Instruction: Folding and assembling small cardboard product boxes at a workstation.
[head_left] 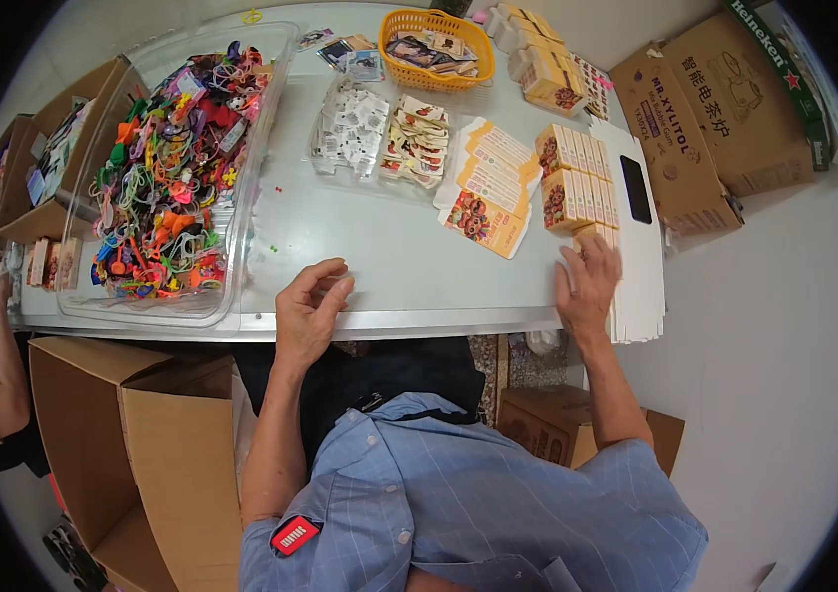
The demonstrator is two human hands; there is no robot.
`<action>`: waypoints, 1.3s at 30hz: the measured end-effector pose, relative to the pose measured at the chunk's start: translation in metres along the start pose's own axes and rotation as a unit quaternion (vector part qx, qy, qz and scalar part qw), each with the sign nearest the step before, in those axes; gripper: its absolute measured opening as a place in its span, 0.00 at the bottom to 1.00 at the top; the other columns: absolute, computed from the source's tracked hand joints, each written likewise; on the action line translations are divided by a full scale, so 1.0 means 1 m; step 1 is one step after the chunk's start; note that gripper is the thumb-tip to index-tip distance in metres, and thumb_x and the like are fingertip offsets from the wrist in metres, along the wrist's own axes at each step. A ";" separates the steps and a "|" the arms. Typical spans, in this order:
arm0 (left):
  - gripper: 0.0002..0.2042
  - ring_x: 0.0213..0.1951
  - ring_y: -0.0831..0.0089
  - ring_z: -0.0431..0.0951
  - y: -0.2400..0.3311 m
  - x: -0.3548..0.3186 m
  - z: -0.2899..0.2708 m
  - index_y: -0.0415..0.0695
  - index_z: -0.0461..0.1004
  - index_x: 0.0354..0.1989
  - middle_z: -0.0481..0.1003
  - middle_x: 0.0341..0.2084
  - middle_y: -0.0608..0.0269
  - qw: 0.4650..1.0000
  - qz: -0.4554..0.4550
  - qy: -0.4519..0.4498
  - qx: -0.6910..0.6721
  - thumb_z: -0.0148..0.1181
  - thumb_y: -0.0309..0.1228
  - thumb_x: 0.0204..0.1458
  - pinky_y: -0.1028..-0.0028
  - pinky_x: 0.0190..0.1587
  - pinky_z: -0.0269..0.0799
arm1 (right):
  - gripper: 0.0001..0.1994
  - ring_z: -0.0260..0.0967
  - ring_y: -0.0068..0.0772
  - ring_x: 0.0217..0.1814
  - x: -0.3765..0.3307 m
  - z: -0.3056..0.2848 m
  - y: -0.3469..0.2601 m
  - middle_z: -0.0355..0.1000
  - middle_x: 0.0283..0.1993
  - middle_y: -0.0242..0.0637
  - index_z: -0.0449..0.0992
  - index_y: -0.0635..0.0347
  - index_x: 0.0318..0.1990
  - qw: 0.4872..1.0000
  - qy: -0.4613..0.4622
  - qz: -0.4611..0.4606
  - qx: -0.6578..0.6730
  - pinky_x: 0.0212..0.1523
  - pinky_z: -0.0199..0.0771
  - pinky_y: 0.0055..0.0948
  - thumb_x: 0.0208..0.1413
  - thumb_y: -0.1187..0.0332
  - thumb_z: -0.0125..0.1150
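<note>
My left hand [308, 314] hovers at the table's near edge, its fingers loosely curled and the thumb apart, with nothing in it. My right hand [591, 283] is at the near end of a stack of small yellow-orange boxes [577, 195], thumb apart, fingertips against the nearest box [597, 235]. I see no box gripped in it. Left of the stack, flat printed cartons [486, 187] lie fanned over one another. Beside them are a clear tray of illustrated cards [415, 143] and a clear tray of small white-and-black pieces [351, 126].
A large clear bin [241, 247] of colourful trinkets fills the table's left side. A yellow basket [486, 61] of packets stands at the back. White sheets [643, 296] and a black phone [635, 189] lie at right. Cardboard boxes [182, 454] stand below. Another person's arm [10, 360] shows at far left.
</note>
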State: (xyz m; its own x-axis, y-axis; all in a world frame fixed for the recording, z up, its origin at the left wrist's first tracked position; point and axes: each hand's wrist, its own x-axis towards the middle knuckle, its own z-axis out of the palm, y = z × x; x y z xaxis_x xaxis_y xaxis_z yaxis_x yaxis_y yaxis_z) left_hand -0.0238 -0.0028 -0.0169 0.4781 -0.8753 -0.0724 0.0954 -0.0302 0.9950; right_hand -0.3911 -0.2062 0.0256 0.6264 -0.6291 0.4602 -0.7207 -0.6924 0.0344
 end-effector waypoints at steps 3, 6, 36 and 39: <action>0.15 0.39 0.77 0.79 -0.001 -0.001 -0.001 0.36 0.78 0.54 0.80 0.44 0.57 1.000 0.000 0.004 0.002 0.66 0.28 0.60 0.76 0.37 0.79 | 0.29 0.53 0.56 0.76 0.046 -0.004 -0.050 0.62 0.69 0.49 0.74 0.61 0.59 0.995 -0.012 -0.009 0.101 0.74 0.49 0.53 0.50 0.64 0.74; 0.15 0.40 0.77 0.80 -0.001 -0.002 -0.002 0.37 0.78 0.55 0.80 0.44 0.59 1.000 -0.001 0.002 0.010 0.65 0.27 0.61 0.76 0.38 0.79 | 0.35 0.50 0.60 0.76 0.081 0.020 -0.063 0.58 0.72 0.53 0.70 0.63 0.63 0.994 -0.034 -0.020 0.098 0.74 0.49 0.55 0.48 0.58 0.76; 0.38 0.51 0.68 0.81 0.046 0.008 0.018 0.34 0.70 0.61 0.79 0.50 0.55 0.975 -0.017 -0.136 -0.173 0.80 0.24 0.37 0.69 0.55 0.78 | 0.16 0.75 0.24 0.52 0.038 0.024 -0.228 0.77 0.52 0.38 0.74 0.67 0.57 0.577 -0.046 0.179 0.796 0.54 0.77 0.27 0.65 0.72 0.64; 0.33 0.43 0.73 0.82 0.038 0.012 0.020 0.34 0.74 0.55 0.81 0.43 0.57 0.997 0.006 -0.050 -0.057 0.83 0.26 0.37 0.73 0.48 0.80 | 0.07 0.71 0.16 0.41 0.039 0.027 -0.225 0.79 0.36 0.28 0.82 0.67 0.42 0.651 -0.148 0.201 0.717 0.45 0.72 0.21 0.62 0.72 0.66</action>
State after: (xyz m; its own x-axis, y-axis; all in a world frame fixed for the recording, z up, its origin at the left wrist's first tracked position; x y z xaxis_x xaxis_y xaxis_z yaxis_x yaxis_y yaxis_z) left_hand -0.0319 -0.0240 0.0214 0.3910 -0.9191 -0.0484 0.1928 0.0303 0.9808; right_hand -0.1965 -0.0846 0.0122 0.6562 -0.7543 -0.0222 0.0413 0.0653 -0.9970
